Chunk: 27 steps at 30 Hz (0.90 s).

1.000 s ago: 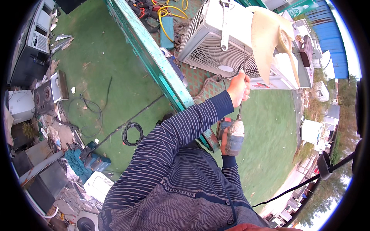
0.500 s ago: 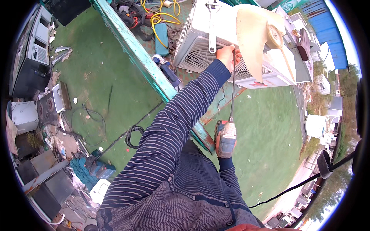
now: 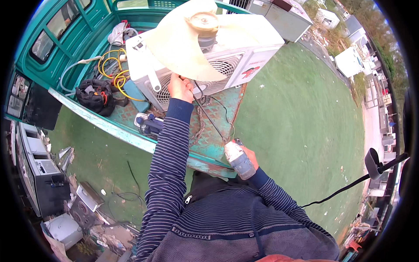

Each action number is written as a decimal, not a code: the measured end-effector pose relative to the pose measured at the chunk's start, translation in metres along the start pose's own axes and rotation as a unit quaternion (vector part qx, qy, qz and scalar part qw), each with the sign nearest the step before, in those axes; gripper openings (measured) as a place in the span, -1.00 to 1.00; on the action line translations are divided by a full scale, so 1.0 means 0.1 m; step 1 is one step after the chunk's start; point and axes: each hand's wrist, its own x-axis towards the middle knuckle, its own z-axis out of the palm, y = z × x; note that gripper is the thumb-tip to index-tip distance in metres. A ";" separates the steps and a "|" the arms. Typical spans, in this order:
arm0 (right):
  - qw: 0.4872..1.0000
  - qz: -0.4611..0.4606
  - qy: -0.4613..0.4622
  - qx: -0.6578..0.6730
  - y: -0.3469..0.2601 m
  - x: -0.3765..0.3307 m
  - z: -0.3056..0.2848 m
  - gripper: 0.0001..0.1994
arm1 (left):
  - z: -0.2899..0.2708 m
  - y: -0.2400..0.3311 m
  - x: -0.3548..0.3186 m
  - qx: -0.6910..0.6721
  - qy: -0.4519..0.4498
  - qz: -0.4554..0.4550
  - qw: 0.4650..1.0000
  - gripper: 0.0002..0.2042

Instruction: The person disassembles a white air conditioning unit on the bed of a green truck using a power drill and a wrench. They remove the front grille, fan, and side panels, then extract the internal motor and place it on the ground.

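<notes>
My right hand (image 3: 250,158) is wrapped round a cordless drill (image 3: 238,157) with a pale, worn front and a dark rear. A long thin rod bit (image 3: 209,118) runs from the drill up to my left hand (image 3: 180,88). The fingers of my left hand are closed at the rod's far end, whose tip is hidden. Just beyond that hand stands a white air conditioner outdoor unit (image 3: 266,32) with a round grille. A cream fan blade (image 3: 174,43) with its hub (image 3: 204,20) rests on top. An adjustable wrench (image 3: 151,77) lies over the unit's left edge.
The unit stands in a green truck bed (image 3: 214,126) with a raised side rail (image 3: 104,122). Left of it lie a blue box (image 3: 135,96), a black tool bag (image 3: 96,97), a yellow hose (image 3: 120,83) and a blue-grey tool (image 3: 150,124). Scrap appliances (image 3: 37,168) line the left.
The view has swung so that the unit and truck bed sit further left. The drill and rod now slant up to the left instead of standing nearly straight. Both hands keep their holds.
</notes>
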 end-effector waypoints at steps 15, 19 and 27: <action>0.982 -0.077 -0.161 -0.058 0.01 -0.26 -2.03 -0.71 | -0.25 -1.59 -0.69 -0.011 0.234 0.016 0.972 -0.89; 0.978 -0.123 -0.146 -0.081 0.14 -0.25 -2.73 -0.63 | -0.36 -2.11 -0.73 -0.069 0.269 -0.005 0.961 -0.94; 0.984 -0.121 -0.057 -0.120 -0.26 -0.35 -3.73 -0.63 | 0.21 -3.14 -0.52 -0.032 0.139 -0.058 0.988 -0.90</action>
